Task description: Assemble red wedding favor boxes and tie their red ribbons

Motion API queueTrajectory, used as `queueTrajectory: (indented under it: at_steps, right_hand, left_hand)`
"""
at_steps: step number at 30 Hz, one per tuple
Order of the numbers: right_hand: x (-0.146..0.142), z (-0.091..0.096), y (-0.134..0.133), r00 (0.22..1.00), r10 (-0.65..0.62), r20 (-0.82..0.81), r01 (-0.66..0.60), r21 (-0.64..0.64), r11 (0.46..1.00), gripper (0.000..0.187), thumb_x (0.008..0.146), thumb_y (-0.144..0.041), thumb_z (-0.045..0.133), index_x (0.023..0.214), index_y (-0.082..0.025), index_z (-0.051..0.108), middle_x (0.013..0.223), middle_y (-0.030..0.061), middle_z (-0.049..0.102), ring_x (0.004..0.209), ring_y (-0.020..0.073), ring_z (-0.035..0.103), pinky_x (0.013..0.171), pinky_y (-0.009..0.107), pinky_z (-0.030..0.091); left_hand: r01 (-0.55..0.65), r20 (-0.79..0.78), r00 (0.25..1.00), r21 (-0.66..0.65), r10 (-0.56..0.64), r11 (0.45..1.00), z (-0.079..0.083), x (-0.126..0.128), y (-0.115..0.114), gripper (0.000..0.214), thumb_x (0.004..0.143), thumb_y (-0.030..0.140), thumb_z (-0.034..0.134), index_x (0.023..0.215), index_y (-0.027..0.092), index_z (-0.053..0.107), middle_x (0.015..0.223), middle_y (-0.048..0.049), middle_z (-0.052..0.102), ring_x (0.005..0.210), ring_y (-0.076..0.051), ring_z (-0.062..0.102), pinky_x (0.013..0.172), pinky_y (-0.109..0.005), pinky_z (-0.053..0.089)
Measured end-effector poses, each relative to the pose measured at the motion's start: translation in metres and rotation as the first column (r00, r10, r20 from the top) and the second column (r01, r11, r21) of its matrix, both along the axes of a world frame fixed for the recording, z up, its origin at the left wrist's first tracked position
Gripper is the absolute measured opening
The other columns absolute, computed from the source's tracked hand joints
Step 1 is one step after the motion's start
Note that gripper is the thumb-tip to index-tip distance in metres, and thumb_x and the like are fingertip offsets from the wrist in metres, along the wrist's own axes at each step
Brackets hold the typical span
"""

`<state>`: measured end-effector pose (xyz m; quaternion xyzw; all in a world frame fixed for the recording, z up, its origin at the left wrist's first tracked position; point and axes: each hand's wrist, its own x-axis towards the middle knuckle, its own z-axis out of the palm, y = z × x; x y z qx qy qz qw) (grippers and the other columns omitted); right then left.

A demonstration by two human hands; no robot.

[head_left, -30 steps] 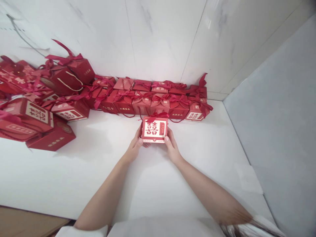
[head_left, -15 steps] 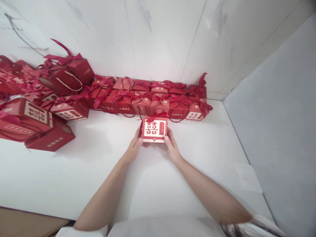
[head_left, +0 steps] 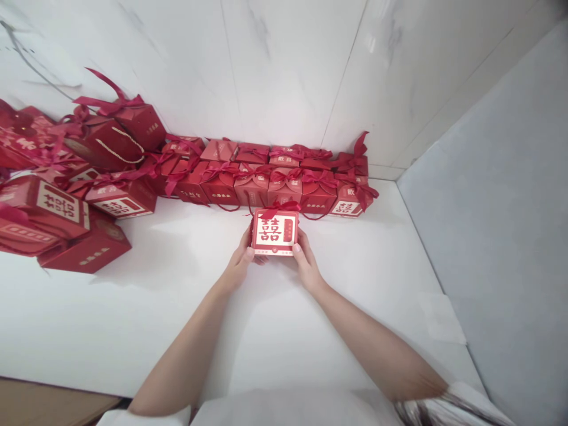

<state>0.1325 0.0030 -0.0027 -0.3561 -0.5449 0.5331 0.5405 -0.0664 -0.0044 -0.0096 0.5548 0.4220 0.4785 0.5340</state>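
I hold a small red gift box [head_left: 274, 232] with a white panel, a red double-happiness sign and a red ribbon bow on top. My left hand [head_left: 240, 265] grips its left side, thumb at the lower corner. My right hand [head_left: 306, 264] grips its right side the same way. The box sits just in front of a row of similar red ribboned boxes [head_left: 284, 184] lined along the wall on the white floor [head_left: 177, 307].
A heap of larger red boxes and bags [head_left: 66, 177] spreads at the left, some lying on their sides. A white marble wall [head_left: 284, 71] runs behind the row. A grey wall [head_left: 497, 207] closes the right side. A brown strip [head_left: 44, 408] shows at bottom left.
The box and both hands have shifted slightly up and left in view, closer to the row; my grip is unchanged.
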Motion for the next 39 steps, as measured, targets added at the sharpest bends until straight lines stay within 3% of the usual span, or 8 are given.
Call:
queueTrajectory:
  at_steps: [11,18,25,39]
  right_hand:
    - [0.0,-0.001,-0.001,1.0,-0.002,0.017,0.002,-0.011,1.0,0.054,0.097,-0.052,0.047,0.142,-0.024,0.04,0.146,0.0096,0.047,0.132,0.0243,0.049,0.11,0.045,0.043]
    - [0.0,0.004,-0.001,1.0,-0.016,0.025,0.017,-0.01,1.0,0.054,0.095,-0.055,0.048,0.139,-0.024,0.043,0.144,0.0092,0.05,0.131,0.025,0.049,0.11,0.046,0.043]
    - [0.0,0.004,0.0,1.0,-0.013,0.02,0.013,-0.031,0.999,0.057,0.095,-0.056,0.049,0.142,-0.025,0.04,0.144,0.0089,0.05,0.132,0.025,0.049,0.11,0.045,0.044]
    - [0.0,0.006,-0.001,0.999,-0.027,0.036,0.028,-0.014,1.0,0.055,0.095,-0.056,0.049,0.139,-0.025,0.043,0.144,0.0088,0.05,0.131,0.0256,0.049,0.108,0.046,0.045]
  left_hand:
    - [0.014,-0.077,0.997,-0.018,-0.015,1.0,0.003,0.0,0.001,0.092,0.087,0.075,0.04,0.155,0.019,0.016,0.131,-0.0213,0.055,0.08,-0.025,0.066,0.066,-0.04,0.057]
    - [0.019,-0.074,0.997,0.004,-0.018,1.0,0.01,0.002,-0.001,0.086,0.089,0.071,0.04,0.155,0.02,0.019,0.127,-0.0189,0.058,0.082,-0.024,0.066,0.067,-0.038,0.056]
    - [0.022,-0.037,0.999,-0.013,-0.022,1.0,0.004,0.001,0.001,0.089,0.087,0.072,0.044,0.155,0.02,0.018,0.128,-0.0199,0.058,0.081,-0.025,0.067,0.066,-0.037,0.055]
    - [0.012,-0.086,0.996,-0.007,-0.013,1.0,0.012,0.003,-0.001,0.086,0.089,0.072,0.039,0.155,0.019,0.02,0.128,-0.0197,0.057,0.082,-0.025,0.066,0.068,-0.039,0.055]
